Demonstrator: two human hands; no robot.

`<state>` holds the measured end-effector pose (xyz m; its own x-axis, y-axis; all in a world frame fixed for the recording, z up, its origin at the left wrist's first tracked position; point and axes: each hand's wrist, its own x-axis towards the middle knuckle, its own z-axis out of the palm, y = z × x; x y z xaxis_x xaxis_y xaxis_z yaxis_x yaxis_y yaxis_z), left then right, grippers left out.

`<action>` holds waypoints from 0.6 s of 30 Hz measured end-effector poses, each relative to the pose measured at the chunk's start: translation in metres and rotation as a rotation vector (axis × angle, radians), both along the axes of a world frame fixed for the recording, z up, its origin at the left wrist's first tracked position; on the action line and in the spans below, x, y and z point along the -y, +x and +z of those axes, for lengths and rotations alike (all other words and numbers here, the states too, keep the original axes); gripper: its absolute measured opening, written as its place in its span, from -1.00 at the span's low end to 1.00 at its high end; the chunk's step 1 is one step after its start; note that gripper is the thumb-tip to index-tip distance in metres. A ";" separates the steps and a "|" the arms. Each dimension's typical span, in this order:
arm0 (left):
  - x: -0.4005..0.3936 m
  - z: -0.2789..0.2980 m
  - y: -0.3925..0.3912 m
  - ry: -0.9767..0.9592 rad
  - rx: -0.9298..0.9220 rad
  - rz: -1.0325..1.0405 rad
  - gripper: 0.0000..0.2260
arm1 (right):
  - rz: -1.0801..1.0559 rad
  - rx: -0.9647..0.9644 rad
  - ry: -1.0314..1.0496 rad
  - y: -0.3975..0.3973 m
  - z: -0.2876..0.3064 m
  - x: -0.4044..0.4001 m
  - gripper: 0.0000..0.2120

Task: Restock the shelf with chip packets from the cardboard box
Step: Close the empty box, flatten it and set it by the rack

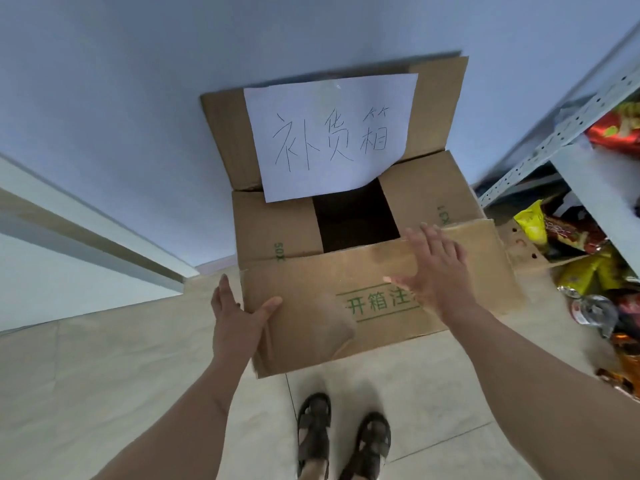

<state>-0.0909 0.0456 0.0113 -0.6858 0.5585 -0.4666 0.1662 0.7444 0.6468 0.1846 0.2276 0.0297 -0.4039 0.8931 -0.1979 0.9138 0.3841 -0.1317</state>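
Observation:
A brown cardboard box [311, 327] stands on the floor in front of me against the wall. Its far flap is upright and carries a white handwritten paper sheet [329, 133]. Two side flaps lie partly closed and leave a dark gap [356, 220]; I cannot see inside. My left hand [235, 320] holds the left corner of the near flap, thumb on top, fingers along the side. My right hand [433, 268] is spread flat over the near flap's upper edge. Chip packets [561, 230] lie on the metal shelf [585, 188] at the right.
The shelf's grey perforated posts run up the right edge, with more colourful packets [609, 320] stacked lower down. A blue-grey wall stands behind the box, with a white door frame [86, 244] to the left. My sandalled feet [343, 441] stand on beige tiles just before the box.

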 end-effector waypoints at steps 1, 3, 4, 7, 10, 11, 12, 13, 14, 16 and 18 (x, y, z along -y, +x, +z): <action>-0.004 -0.008 -0.007 -0.022 -0.011 -0.010 0.04 | -0.050 0.012 -0.012 0.005 -0.007 -0.004 -0.06; -0.015 -0.020 -0.019 -0.072 -0.022 -0.036 0.09 | -0.196 0.033 -0.026 0.019 -0.019 -0.014 -0.01; -0.020 -0.025 -0.025 -0.091 -0.020 -0.055 0.10 | -0.287 0.047 -0.054 0.026 -0.024 -0.020 0.03; -0.045 -0.030 -0.040 -0.069 -0.076 -0.124 0.11 | -0.530 0.068 -0.112 0.048 -0.034 -0.039 0.15; -0.083 -0.029 -0.057 -0.004 -0.073 -0.168 0.16 | -0.625 0.048 -0.100 0.055 -0.039 -0.051 0.19; -0.097 -0.026 -0.061 0.042 -0.043 -0.144 0.19 | -0.638 0.049 -0.105 0.054 -0.041 -0.053 0.19; -0.113 -0.022 -0.065 0.093 -0.009 -0.101 0.22 | -0.648 0.057 -0.108 0.052 -0.043 -0.055 0.19; -0.129 -0.017 -0.067 0.153 0.010 -0.055 0.20 | -0.653 0.072 -0.107 0.051 -0.044 -0.056 0.18; -0.144 -0.011 -0.069 0.206 0.020 -0.005 0.15 | -0.653 0.087 -0.104 0.051 -0.045 -0.056 0.18; -0.173 0.000 -0.075 0.298 0.056 0.092 0.02 | -0.650 0.104 -0.098 0.051 -0.046 -0.056 0.18; -0.195 0.008 -0.080 0.359 0.101 0.130 -0.07 | -0.647 0.097 -0.091 0.053 -0.047 -0.057 0.17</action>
<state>-0.1705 0.2404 0.0190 -0.7222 0.6101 -0.3259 0.0079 0.4785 0.8781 0.2380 0.2846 -0.0174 0.2319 0.9277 -0.2927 0.9659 -0.2551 -0.0433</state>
